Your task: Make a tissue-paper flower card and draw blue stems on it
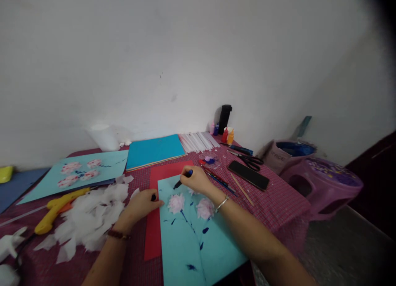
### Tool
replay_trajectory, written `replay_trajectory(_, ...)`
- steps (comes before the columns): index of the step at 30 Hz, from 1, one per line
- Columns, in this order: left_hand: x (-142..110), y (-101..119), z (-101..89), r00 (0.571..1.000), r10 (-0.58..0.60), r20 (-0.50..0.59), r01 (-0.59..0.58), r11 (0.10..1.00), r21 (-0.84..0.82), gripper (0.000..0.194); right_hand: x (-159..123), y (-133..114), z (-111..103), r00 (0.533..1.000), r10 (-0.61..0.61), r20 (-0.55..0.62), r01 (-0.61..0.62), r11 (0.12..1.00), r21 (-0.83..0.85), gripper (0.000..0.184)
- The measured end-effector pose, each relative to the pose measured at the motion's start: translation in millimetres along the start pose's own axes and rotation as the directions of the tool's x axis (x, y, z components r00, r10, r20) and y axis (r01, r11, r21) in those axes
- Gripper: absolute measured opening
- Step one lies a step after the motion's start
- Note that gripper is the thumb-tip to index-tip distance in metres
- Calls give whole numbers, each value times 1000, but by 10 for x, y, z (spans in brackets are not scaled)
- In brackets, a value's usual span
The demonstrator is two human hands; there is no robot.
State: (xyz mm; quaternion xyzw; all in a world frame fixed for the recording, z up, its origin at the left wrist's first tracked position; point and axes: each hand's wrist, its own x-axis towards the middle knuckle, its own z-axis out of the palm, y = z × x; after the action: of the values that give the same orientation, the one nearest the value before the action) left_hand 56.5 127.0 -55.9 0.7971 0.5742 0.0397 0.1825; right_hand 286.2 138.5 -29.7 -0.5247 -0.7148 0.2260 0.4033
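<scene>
My right hand [193, 179] is closed around a dark marker [177, 184], its tip at the upper part of a light blue sheet [176, 244]. Pale pink tissue-paper flowers [176, 203] sit on that sheet, with dark blue stems and leaf marks below them. My left hand [144, 205] rests at the sheet's left edge, fingers curled round a small black piece [153, 198] that looks like the marker's cap. A red sheet [152, 236] lies partly under the light blue one. My right hand hides part of another flower.
To the left are torn white tissue pieces [89, 214], a yellow glue gun [55, 207] and another flower picture [108, 164]. Blue sheets [156, 151] and glue sticks [199, 141] lie behind. Scissors [249, 159], a phone [248, 174] and paint bottles [225, 134] are on the right.
</scene>
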Motion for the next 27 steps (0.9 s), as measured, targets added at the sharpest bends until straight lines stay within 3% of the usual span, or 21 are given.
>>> replay_trajectory(13, 6, 16, -4, 1000, -29, -3, 29, 999, 17, 30, 20, 16, -20, 998, 60, -8, -60, 998, 25, 9)
replay_trajectory(21, 16, -2, 14, 1000, -27, -12, 28, 999, 22, 29, 57, 39, -27, 993, 113, 20, -115, 969, 220, 10)
replay_trajectory(27, 7, -1, 13, 1000, -21, -15, 21, 1000, 16, 29, 89, 50, -132, 990, 128, 52, -138, 900, 414, 27)
